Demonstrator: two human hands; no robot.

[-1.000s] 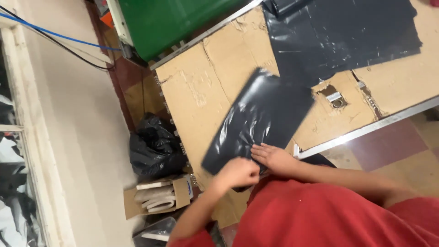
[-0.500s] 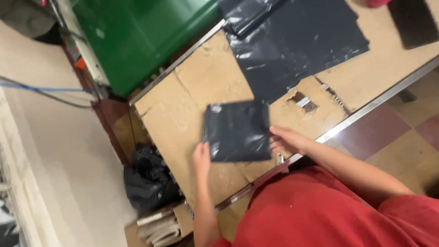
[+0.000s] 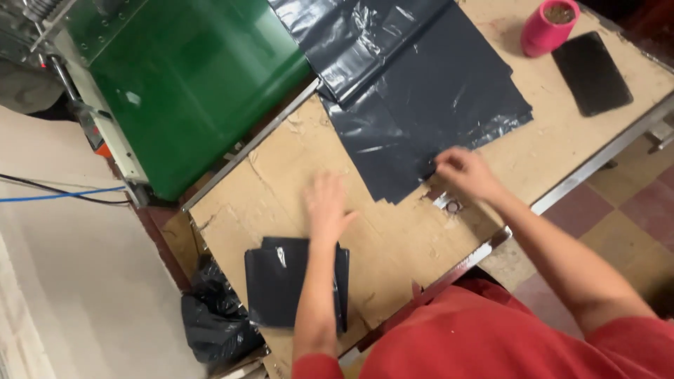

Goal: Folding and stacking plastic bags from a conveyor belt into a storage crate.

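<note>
A stack of flat black plastic bags (image 3: 421,77) lies spread across the cardboard-covered table (image 3: 393,245). My right hand (image 3: 465,170) pinches the near corner of the top bag at the stack's edge. My left hand (image 3: 327,205) is spread flat on bare cardboard, fingers apart and holding nothing. Just below that hand, partly under my forearm, sits a small pile of folded black bags (image 3: 281,281) near the table's left corner.
A green machine (image 3: 182,84) stands at the table's far left. A pink cup (image 3: 549,27) and a flat black phone (image 3: 591,72) lie at the far right. A full black rubbish bag (image 3: 210,324) sits on the floor by the corner. Cables (image 3: 56,193) run along the floor.
The folded bag that both hands held now lies on the pile at the left corner. My left hand has let go and my right hand has reached out to the spread bags.
</note>
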